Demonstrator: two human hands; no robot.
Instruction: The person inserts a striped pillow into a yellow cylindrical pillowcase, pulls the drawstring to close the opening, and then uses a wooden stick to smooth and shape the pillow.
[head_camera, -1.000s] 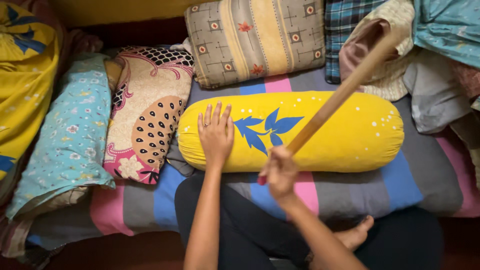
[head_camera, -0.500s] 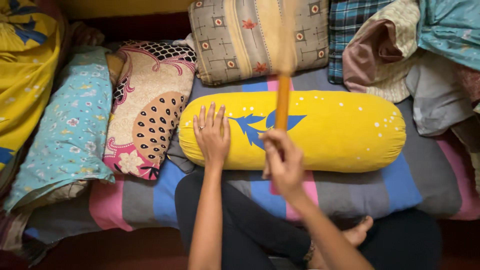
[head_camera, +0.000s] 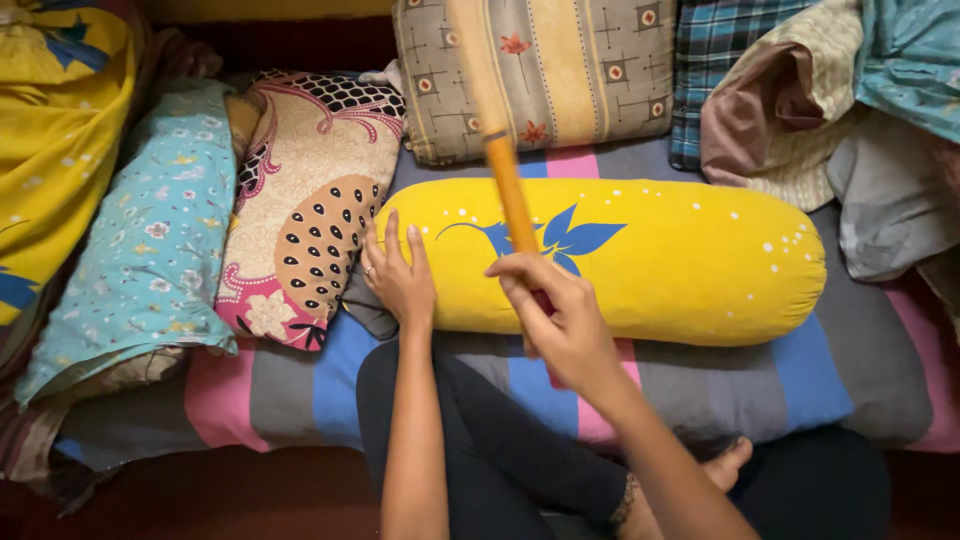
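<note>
yellow bolster (head_camera: 650, 260), a long round cushion printed with a blue leaf and white dots, lies across the striped bedding (head_camera: 700, 380) in front of the person. the right hand (head_camera: 560, 320) has its grip pressed together around a wooden stick (head_camera: 510, 195), which rises over the bolster and tilts a little leftward; its upper part is blurred into a pale smear against the beige patterned pillow (head_camera: 560, 70), so its top end is hard to make out, and its lower end is hidden in the fist. the left hand (head_camera: 398, 278) lies flat, fingers spread, on the bolster's left end, touching it, just beside the cream and pink pillow with black drops (head_camera: 300, 210). further left sit a light blue floral pillow (head_camera: 150, 240) and a yellow cloth (head_camera: 50, 130), cut off by the frame. at the right, a heap of checked, tan and grey fabric (head_camera: 800, 110) is partly out of view. against half a second ago, the stick leans further left and the left hand has slid nearer the bolster's end.
</note>
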